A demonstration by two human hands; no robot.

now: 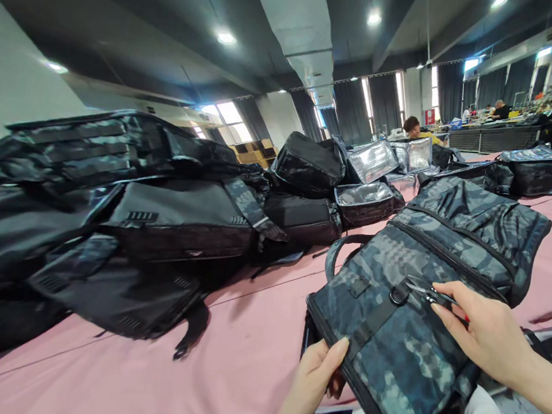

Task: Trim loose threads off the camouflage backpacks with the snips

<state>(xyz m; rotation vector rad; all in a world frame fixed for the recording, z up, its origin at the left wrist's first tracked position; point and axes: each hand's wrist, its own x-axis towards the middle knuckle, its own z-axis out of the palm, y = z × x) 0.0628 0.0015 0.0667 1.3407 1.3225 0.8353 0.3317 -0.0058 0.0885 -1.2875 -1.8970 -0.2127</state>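
Observation:
A blue camouflage backpack lies on the pink table, its near end hanging over the edge toward me. My left hand grips the bag's near bottom corner, thumb on top. My right hand is closed on small scissors, whose tips point at the black ring on the bag's front strap.
A heap of dark backpacks covers the left of the table. Further back stand open bags with silver lining. Other people sit at tables at the far right. The table edge runs along my right.

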